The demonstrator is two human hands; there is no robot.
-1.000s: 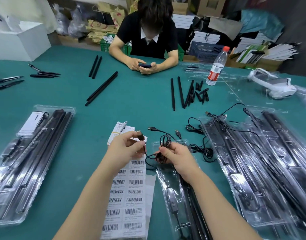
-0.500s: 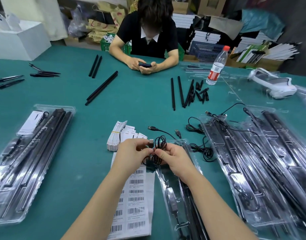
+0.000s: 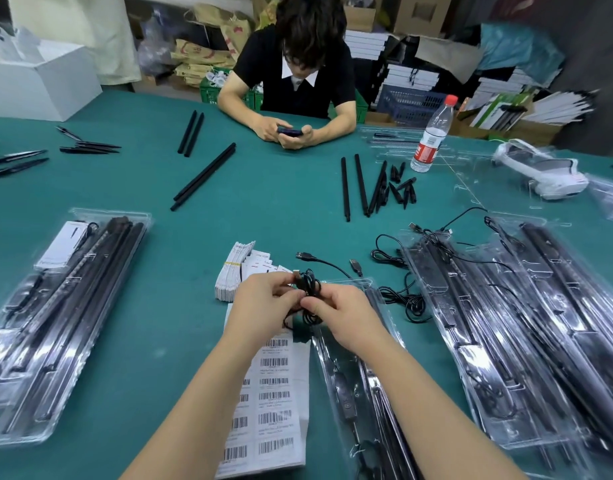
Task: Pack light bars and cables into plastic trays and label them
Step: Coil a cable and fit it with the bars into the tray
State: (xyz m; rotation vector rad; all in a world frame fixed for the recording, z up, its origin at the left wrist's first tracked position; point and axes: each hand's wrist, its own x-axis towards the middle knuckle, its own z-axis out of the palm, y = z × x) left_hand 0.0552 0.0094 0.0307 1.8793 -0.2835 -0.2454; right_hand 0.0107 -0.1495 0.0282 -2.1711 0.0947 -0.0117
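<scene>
Fingers of our left hand point(image 3: 263, 303) and right hand point(image 3: 339, 317) pinch a thin black cable point(image 3: 310, 289), bunched in loose loops just above the open tray's point(image 3: 346, 393) far end, so we judge coiling underway, needing tucking into that tray next.

Barcode text on the label sheet point(image 3: 274, 403) is too small to read, and its bottom corner runs behind the left forearm (the tray point(image 3: 360, 393) gets cropped by the bottom edge too).
</scene>
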